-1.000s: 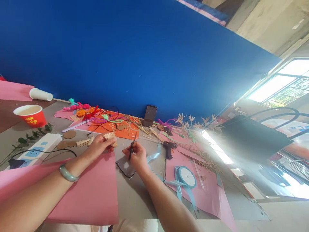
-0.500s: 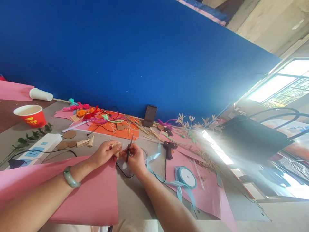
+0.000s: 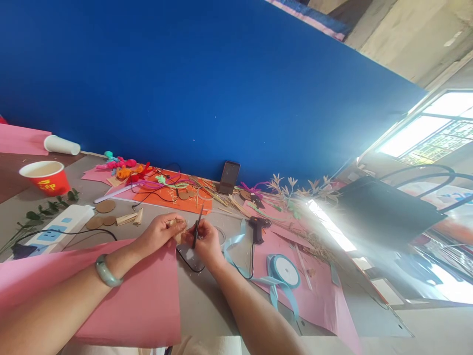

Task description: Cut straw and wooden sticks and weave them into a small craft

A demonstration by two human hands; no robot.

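In my left hand (image 3: 162,230) is a short bundle of pale straw-like pieces (image 3: 179,228), pinched between thumb and fingers. A jade-like bangle (image 3: 107,271) circles that wrist. My right hand (image 3: 209,244) is closed around dark scissors (image 3: 196,233), whose blades point up and away from me. The scissors are just right of the bundle, and my fingers partly cover their handles. Beyond my left hand, similar short pale bundles (image 3: 126,219) lie near several round brown discs (image 3: 105,206).
Pink paper (image 3: 148,301) lies under my left forearm. To the right are a glue gun (image 3: 259,228) and a blue ribbon spool (image 3: 287,270). A phone (image 3: 229,176) leans against the blue panel (image 3: 207,88). A power strip (image 3: 55,231) and red cup (image 3: 46,178) stand left.
My right fingers have drawn slightly away from the bundle. The left hand keeps its pinch, and the whole view has shifted very slightly.
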